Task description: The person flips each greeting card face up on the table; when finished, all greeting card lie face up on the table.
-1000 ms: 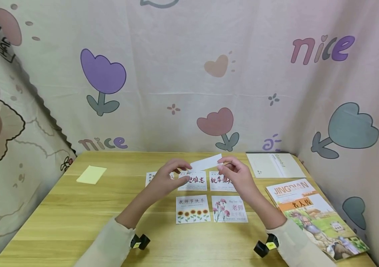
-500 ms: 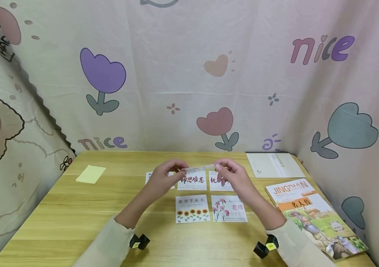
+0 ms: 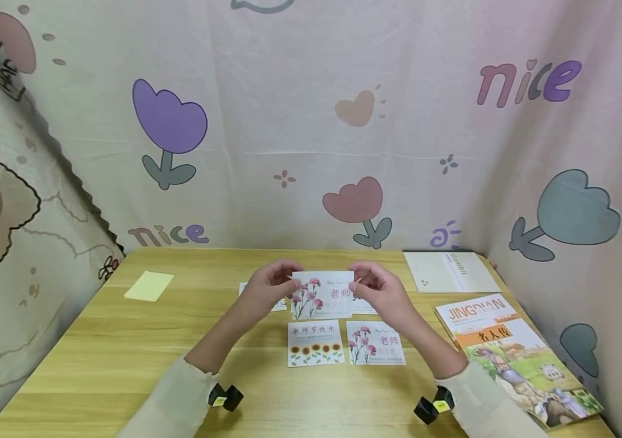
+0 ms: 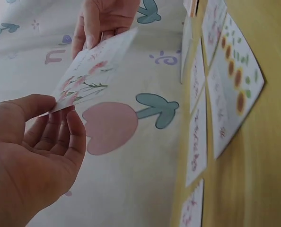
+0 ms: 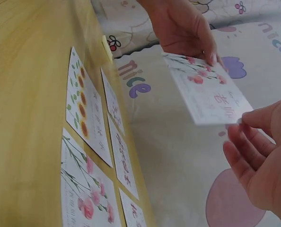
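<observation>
In the head view a white greeting card printed with pink carnations is held up above the table, its picture facing me. My left hand pinches its left edge, thumb in front and fingers behind. The opposite edge is pinched by my right hand, as the right wrist view also shows. Below it lie a sunflower card and, to its right, a carnation card with the same print. Behind them runs a row of lettered cards, partly hidden by the held card and my hands; a lettered card of that row shows in the right wrist view.
A pale yellow sticky-note pad lies at the table's left. At the back right is a pale notebook, with an illustrated book in front of it. A patterned curtain hangs right behind the wooden table.
The held card has turned from showing its blank side, through nearly edge-on, to its carnation side facing me. Both hands keep their grip at about the same place.
</observation>
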